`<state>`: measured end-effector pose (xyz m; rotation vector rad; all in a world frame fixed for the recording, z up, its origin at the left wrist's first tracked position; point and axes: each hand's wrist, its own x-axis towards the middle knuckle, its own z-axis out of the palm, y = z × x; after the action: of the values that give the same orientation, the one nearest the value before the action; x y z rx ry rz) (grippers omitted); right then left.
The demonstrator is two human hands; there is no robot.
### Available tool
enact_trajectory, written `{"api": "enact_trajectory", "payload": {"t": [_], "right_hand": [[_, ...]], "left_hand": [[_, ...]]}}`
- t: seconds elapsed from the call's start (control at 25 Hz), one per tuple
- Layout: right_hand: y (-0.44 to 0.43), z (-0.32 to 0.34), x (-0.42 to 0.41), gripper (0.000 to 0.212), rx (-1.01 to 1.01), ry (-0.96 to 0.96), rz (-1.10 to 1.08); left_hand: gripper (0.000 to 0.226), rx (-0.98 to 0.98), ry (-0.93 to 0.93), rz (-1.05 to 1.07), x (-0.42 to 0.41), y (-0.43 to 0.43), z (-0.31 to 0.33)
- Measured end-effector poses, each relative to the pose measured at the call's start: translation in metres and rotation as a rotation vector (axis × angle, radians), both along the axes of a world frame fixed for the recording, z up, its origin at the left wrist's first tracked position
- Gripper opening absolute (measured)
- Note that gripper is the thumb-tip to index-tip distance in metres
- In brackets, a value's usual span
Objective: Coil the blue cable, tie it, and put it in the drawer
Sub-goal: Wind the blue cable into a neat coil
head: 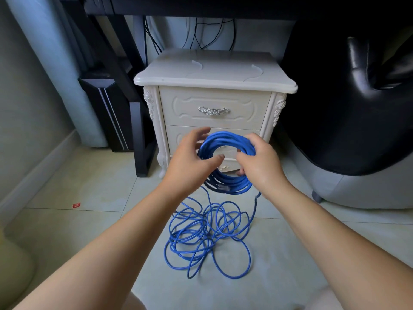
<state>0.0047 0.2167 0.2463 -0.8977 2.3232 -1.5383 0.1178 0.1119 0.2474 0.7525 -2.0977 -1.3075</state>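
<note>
**Head view.** We see the right hand (260, 162) gripping the blue cable (225, 138) where it is wound into a ring. The fingers curl round the ring's right side. The ring hangs upright in front of the lower drawer (176, 137) of a white nightstand (214, 70).

The left hand (192, 159) hovers at the ring's left rim with its fingers spread and relaxed, holding nothing. Its thumb points across the ring's opening, and we cannot tell whether it touches the strands.

From the ring's underside the cable drops to the tiled floor (89, 198), where the unwound remainder lies in loose overlapping loops between the forearms.

The upper drawer (214, 97) is closed and bears a silver handle (213, 110). A black desk leg (138, 135) stands just left of the nightstand, and a black chair (357, 108) stands close on its right. Left of the loops, tile extends toward the wall.
</note>
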Motion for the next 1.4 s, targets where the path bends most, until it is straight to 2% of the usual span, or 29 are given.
{"api": "enact_trajectory", "payload": {"t": [0.12,0.2,0.24,0.32,0.36,0.56,0.68,0.84,0.96,1.04,1.16,1.28,1.4], "right_hand": [[-0.001,-0.001,0.005,0.020,0.122,0.181,0.130],[-0.003,-0.001,0.010,0.017,0.173,0.260,0.215],[-0.003,0.000,0.011,0.018,0.178,0.284,0.227],[-0.004,0.000,0.012,0.020,0.166,0.292,0.208],[-0.004,-0.001,0.012,0.019,0.154,0.272,0.187],[-0.007,0.002,0.012,0.028,0.071,0.029,0.092],[-0.003,0.001,0.010,0.035,-0.001,-0.166,0.121],[0.000,-0.008,0.019,0.040,-0.047,-0.296,0.137],[-0.001,-0.011,0.030,0.038,-0.173,-0.575,0.105],[-0.001,-0.011,0.031,0.047,-0.282,-0.689,0.116],[-0.005,-0.013,0.034,0.058,-0.267,-0.623,0.157],[-0.013,-0.020,0.033,0.042,-0.139,-0.493,0.021],[-0.012,-0.016,0.021,0.019,-0.190,-0.595,-0.059]], "left_hand": [[0.069,-0.166,-0.013,-0.080,-0.001,-0.002,0.001],[0.067,-0.172,-0.073,-0.109,-0.001,-0.005,-0.001],[0.057,-0.161,-0.117,-0.107,0.000,-0.007,-0.001],[0.018,-0.165,-0.196,-0.095,-0.001,-0.008,-0.001],[0.003,-0.163,-0.202,-0.077,-0.001,-0.007,0.000],[0.007,-0.015,-0.071,0.013,-0.007,-0.004,0.001],[0.009,0.144,0.001,0.091,-0.009,-0.002,0.001],[0.014,0.387,0.109,0.225,-0.009,-0.002,0.007],[0.015,0.511,0.167,0.310,-0.009,-0.003,0.006],[0.015,0.562,0.189,0.355,-0.010,-0.001,0.005],[0.014,0.620,0.197,0.395,-0.010,0.000,0.005],[0.013,0.687,0.215,0.380,-0.009,0.005,0.003],[0.006,0.704,0.227,0.251,-0.008,0.016,0.002]]}}
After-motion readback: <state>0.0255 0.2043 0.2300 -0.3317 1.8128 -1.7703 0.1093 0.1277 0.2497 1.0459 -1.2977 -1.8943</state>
